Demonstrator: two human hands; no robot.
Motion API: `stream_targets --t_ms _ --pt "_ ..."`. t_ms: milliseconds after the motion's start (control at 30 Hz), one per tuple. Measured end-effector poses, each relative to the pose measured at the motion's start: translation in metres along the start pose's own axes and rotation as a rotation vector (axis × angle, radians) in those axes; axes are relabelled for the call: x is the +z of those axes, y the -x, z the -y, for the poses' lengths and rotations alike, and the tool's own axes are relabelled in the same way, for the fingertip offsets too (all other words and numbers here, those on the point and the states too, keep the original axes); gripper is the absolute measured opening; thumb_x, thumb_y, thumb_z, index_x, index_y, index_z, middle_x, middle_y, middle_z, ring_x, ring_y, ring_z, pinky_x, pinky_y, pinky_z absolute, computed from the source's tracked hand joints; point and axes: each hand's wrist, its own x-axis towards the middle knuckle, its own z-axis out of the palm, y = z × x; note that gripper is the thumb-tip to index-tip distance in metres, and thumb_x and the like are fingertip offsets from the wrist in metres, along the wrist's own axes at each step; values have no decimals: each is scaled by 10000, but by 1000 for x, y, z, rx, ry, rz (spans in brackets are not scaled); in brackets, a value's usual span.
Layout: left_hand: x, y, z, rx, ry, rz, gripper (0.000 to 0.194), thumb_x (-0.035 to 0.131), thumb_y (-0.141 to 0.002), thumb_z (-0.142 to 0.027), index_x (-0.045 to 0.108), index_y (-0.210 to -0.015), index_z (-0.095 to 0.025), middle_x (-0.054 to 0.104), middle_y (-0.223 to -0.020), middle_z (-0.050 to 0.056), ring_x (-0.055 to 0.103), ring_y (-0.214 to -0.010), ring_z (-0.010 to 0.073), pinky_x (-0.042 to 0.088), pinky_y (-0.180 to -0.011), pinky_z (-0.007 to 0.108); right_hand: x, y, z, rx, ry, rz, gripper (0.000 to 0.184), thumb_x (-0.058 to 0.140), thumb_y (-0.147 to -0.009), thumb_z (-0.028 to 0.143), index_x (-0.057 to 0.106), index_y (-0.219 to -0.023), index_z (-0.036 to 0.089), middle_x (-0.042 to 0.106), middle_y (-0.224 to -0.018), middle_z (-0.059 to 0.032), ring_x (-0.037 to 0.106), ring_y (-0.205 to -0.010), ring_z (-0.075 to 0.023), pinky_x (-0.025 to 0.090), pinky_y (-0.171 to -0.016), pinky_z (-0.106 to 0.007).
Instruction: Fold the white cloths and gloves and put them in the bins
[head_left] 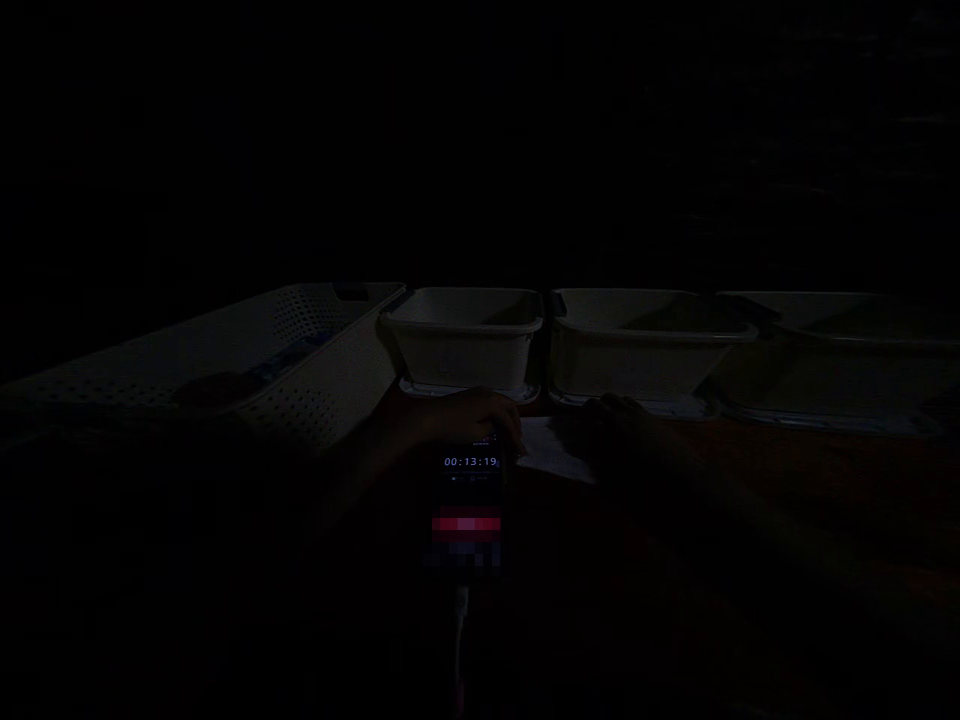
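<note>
The scene is very dark. My left hand [487, 412] reaches in above a lit phone, its fingers bent down and together at the left edge of a pale sheet [556, 450]; whether the sheet is paper or cloth I cannot make out. On the sheet's right side lies my right hand [611, 425], a dark shape whose fingers are lost in shadow. Just below my left hand is the phone [471, 495], showing a running-time display of 00:13:19 and a red bar.
A white cable [460, 620] runs down from the phone. Behind my hands stand three pale tubs: left [469, 355], middle [630, 365] and right [840, 375]. A perforated white basket [337, 385] on the left holds dark and bluish items that are hard to identify.
</note>
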Motion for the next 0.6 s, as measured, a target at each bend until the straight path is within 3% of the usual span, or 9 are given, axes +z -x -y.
stream_targets --t_ms 133,267,433,600 --pt "1 0 0 -4 15 8 478 378 -671 75 689 -900 -207 612 -1013 35 577 -884 107 433 -786 232 -4 0 -5 13 63 57 340 471 -808 263 566 -1107 132 548 -1136 -162 507 -1010 -264 392 -848 -381" --pt "1 -1 0 -5 44 -2 476 380 -666 77 692 -893 -202 618 -1002 41 583 -878 110 439 -781 233 -14 2 -6 205 -18 119 355 447 -821 258 541 -1135 123 570 -1121 -160 559 -960 -231 437 -751 -307" --pt "1 1 0 -3 83 -14 487 370 -657 78 690 -901 -197 624 -1002 43 588 -882 112 444 -786 240 -37 5 0 439 -137 174 283 385 -854 247 597 -1024 171 633 -1016 -125 612 -862 -207 435 -652 -265" --pt "2 2 6 25 103 -13 507 366 -657 76 682 -935 -207 630 -991 41 588 -900 115 446 -793 243 -42 10 -8 441 -100 182 259 406 -825 248 623 -949 180 652 -941 -129 626 -816 -228 437 -633 -298"
